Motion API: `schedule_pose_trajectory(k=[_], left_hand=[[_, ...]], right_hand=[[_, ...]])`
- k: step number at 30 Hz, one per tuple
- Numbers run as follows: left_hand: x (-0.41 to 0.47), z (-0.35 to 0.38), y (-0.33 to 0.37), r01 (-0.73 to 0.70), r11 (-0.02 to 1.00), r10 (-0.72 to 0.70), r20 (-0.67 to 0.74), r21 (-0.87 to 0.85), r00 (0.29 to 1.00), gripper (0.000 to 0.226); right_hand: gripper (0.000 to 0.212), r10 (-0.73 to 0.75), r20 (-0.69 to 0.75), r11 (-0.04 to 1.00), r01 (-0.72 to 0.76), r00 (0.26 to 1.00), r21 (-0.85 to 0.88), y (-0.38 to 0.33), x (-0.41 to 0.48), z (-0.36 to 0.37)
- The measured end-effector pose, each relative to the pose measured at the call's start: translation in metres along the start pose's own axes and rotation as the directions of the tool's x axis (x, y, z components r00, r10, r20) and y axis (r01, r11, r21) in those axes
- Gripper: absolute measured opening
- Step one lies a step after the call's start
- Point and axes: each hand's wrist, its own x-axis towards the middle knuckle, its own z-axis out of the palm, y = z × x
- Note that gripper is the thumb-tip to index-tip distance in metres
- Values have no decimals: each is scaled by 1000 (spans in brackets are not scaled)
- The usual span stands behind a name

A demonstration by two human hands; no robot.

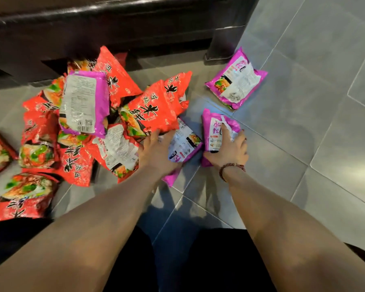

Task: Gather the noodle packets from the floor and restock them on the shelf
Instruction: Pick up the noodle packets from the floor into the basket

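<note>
Red noodle packets, printed with black lettering and a bowl picture, lie in a loose, overlapping heap on the floor, some face up, others showing white printed backs. One purple packet rests back-up on top of the heap. A second purple packet lies flat at the heap's right edge, partly tucked under a red one. A third purple packet, just right of the heap, is tilted up, gripped by the right hand. A fourth purple packet lies flat farther right, well apart.
</note>
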Motion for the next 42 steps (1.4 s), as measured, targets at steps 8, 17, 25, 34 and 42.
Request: schedule_pose_trajectory(k=[8,17,25,34,42], left_hand=[[17,25,-5,-65,997,60,-86,-50,994,99],[-12,-22,-8,-101,969,77,-112,-228,991,84],[-146,-162,4,15,936,-84,-182,-351,980,84],[-316,-320,-30,131,803,-370,-315,-582,874,80],[-453,-398,-107,247,597,-685,-325,-763,652,76]], right_hand=[[105,6,-24,1000,-7,1000,-20,-3,22,18],[98,-58,-47,998,57,997,-26,-23,-13,-28],[90,-213,-15,972,210,977,-101,-67,-134,-168],[90,-464,133,844,483,876,-233,-163,-290,-312],[96,-724,218,612,756,654,-234,-276,-414,-354]])
